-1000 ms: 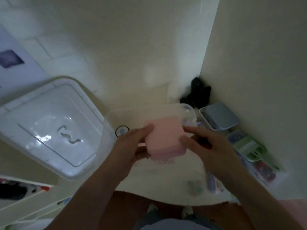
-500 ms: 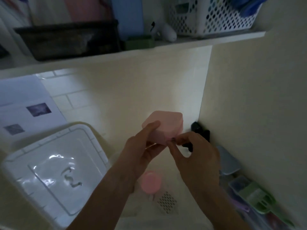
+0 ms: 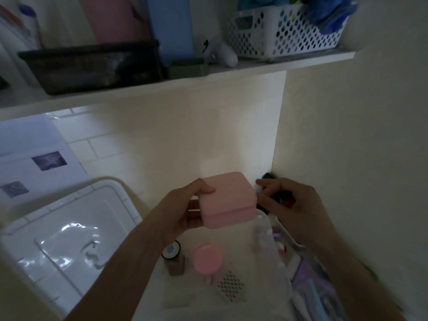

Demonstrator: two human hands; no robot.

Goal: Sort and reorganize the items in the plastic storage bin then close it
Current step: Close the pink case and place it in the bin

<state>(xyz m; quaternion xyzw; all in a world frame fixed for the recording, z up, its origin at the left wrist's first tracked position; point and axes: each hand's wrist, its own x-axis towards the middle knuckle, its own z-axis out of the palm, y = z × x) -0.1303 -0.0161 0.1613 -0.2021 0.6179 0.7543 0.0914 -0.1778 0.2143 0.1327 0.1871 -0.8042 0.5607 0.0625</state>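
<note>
Pink box (image 3: 225,199) — lid up, level — in left hand (image 3: 183,212)

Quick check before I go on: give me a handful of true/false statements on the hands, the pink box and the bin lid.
1. The left hand holds the pink box. True.
2. The right hand also grips the pink box. False: its fingers are beside the box, and contact cannot be made out.
3. The white bin lid lies off to the left, not on the bin. True.
4. The pink box stands open. False: its lid is down.
5. A round pink lid sits below the held box. True.
6. The white perforated basket is on the floor. False: it is up on the shelf.
</note>
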